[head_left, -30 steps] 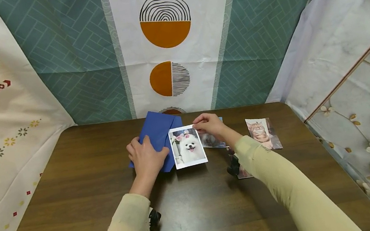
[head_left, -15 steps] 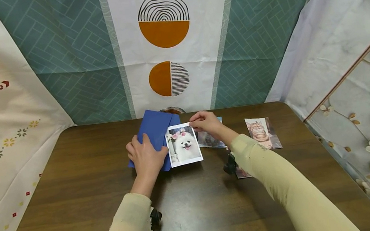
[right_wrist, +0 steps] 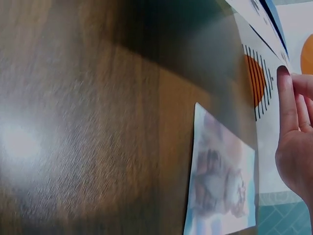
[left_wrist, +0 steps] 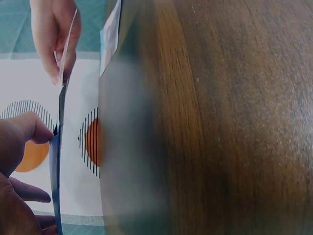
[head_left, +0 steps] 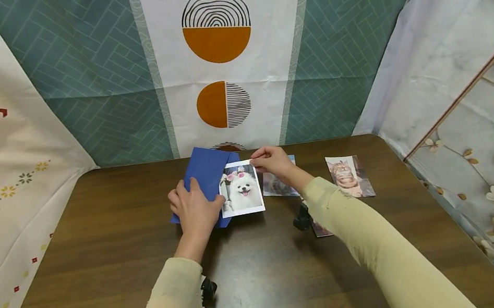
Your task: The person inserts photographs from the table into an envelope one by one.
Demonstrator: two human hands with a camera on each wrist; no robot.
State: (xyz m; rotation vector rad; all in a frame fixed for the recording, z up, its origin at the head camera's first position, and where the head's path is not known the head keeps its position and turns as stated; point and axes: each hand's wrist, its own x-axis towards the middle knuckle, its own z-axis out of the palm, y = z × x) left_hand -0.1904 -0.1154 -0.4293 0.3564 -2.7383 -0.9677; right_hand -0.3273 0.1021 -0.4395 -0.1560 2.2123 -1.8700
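Observation:
My left hand (head_left: 194, 206) grips a blue envelope (head_left: 208, 170), with the thumb near the envelope's right edge. In the left wrist view the envelope (left_wrist: 55, 171) appears edge-on, raised off the table. Between thumb and fingers, my right hand (head_left: 275, 164) pinches the top right corner of a white-bordered photo of a fluffy white dog (head_left: 242, 191). The photo's left side meets the envelope's right edge; whether it is inside I cannot tell. Beneath the right hand, a pale blue photo (right_wrist: 220, 181) lies on the table, partly covered in the head view.
Farther right lie overlapping photos, an orange cat photo (head_left: 345, 176) on top. Another photo (head_left: 321, 229) is mostly hidden under the right forearm. The brown wooden table (head_left: 266, 288) ends at a patterned cloth backdrop (head_left: 267, 93).
My right hand has brought the dog photo left and slightly away from me, closer against the envelope. The left hand and envelope have stayed nearly still.

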